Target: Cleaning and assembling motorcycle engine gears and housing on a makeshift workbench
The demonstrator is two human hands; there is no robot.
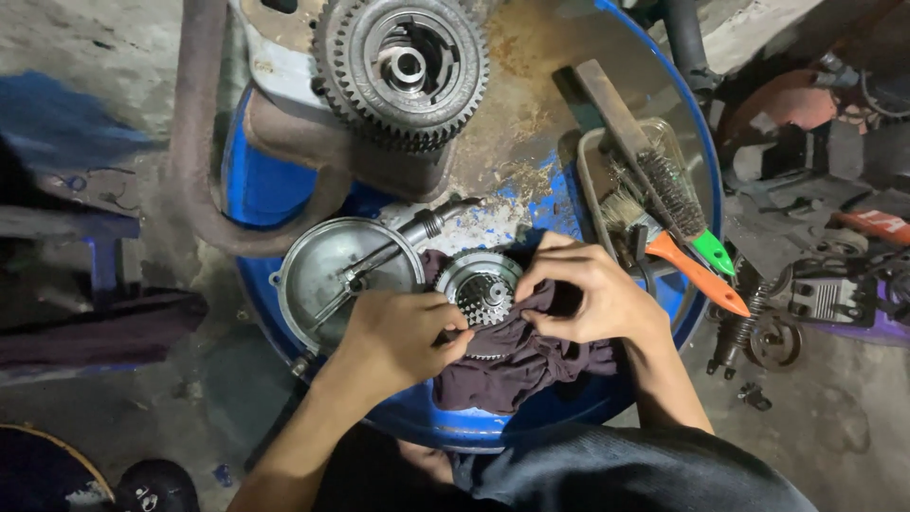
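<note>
Gripping a dark purple rag, the right hand pinches a fold of the cloth against the right side of a small round gear. The left hand is closed on the rag too, at the lower left edge of the gear, with the thumb pressed on the cloth. The gear lies on the rag, between both hands, and its toothed rim and inner sprocket are visible. The rag is spread on the blue drum that serves as tabletop. Just left of the gear lies a round metal cover, touching the rag. Behind it stands a big gear cluster. To the right, a tray holds a wire brush with green handle and a paintbrush with orange handle.
</note>
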